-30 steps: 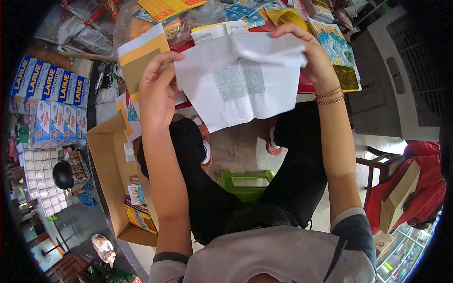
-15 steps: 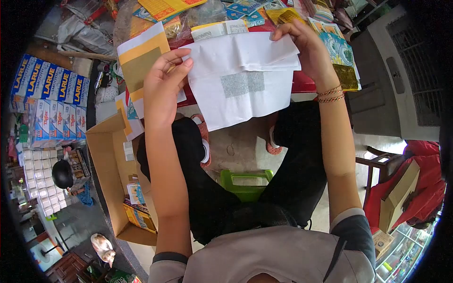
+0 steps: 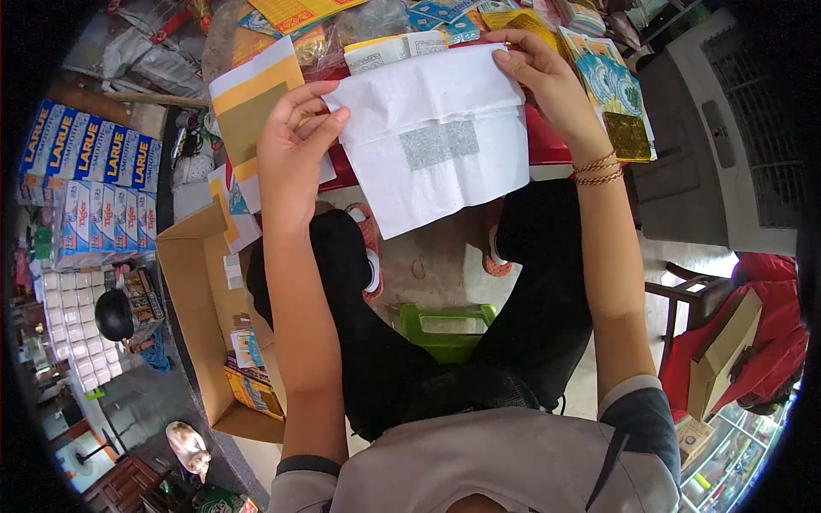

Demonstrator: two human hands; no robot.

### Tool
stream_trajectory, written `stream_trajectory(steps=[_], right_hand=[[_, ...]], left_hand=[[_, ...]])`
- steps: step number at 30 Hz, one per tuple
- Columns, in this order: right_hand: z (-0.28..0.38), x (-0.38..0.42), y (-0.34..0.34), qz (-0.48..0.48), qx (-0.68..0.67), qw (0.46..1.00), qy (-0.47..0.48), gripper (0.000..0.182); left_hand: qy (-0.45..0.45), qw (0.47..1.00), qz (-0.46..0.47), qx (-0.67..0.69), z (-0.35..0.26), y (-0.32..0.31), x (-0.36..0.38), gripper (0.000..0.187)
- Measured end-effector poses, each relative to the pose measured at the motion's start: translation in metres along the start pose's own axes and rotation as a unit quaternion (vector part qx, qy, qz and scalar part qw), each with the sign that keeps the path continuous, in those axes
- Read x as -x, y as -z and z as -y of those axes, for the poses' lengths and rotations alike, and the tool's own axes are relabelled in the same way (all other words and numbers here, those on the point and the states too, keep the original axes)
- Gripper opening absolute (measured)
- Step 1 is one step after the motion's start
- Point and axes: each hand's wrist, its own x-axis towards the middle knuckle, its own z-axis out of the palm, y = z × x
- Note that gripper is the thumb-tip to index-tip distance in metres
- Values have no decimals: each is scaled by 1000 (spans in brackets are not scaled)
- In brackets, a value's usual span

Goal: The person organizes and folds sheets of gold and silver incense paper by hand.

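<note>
A white sheet of paper (image 3: 432, 184) with a grey speckled rectangle in its middle hangs between my two hands above my lap. My left hand (image 3: 299, 128) pinches its upper left corner between thumb and fingers. At the upper right corner, my right hand (image 3: 547, 81) grips the edge with thumb and fingertips. A crease runs across the sheet just above the grey patch. Behind its top edge lies a stack of printed papers (image 3: 393, 53). Yellow and white sheets with a dull gold square (image 3: 261, 120) lie left of my left hand.
Patterned blue papers with gold foil (image 3: 629, 128) lie at the table's right. An open cardboard box (image 3: 192, 299) holding paper packs stands by my left leg. A green stool (image 3: 445, 342) is beneath me. Beer cartons (image 3: 94, 154) are stacked far left, near a cat (image 3: 188, 449).
The right side of the sheet has flattened; its folded upper flap no longer overhangs. My right hand has shifted slightly left and up, while the left hand stays nearly in place.
</note>
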Motion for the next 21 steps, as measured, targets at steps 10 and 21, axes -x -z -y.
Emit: stream_trajectory(steps=[10,21], right_hand=[[8,6,-7,95,32,993,69,92],[2,5,-8,15,118,991,57,35]], left_hand=[[18,998,-58,24,4,-8,-3,34],[71,985,23,153,-3,0,1,50]])
